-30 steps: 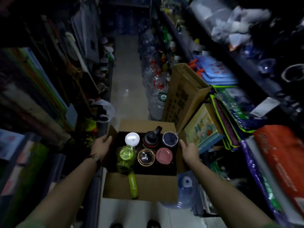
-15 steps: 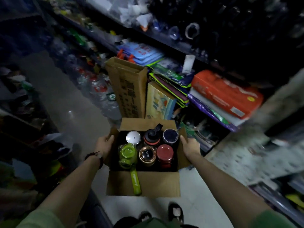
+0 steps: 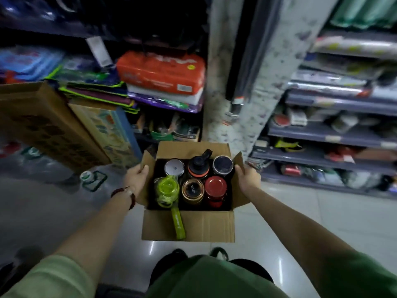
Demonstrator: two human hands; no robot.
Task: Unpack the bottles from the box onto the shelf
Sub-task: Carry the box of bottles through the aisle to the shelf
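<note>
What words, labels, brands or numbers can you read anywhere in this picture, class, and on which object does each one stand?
None can be read with confidence.
Orange pack: white lettering and a barcode sticker, too blurred.
Tall carton: dark printed characters, blurred.
Green strap: small print, too small.
Gold-rimmed lid: small label, illegible.
Hanging shelf tag: blurred.
</note>
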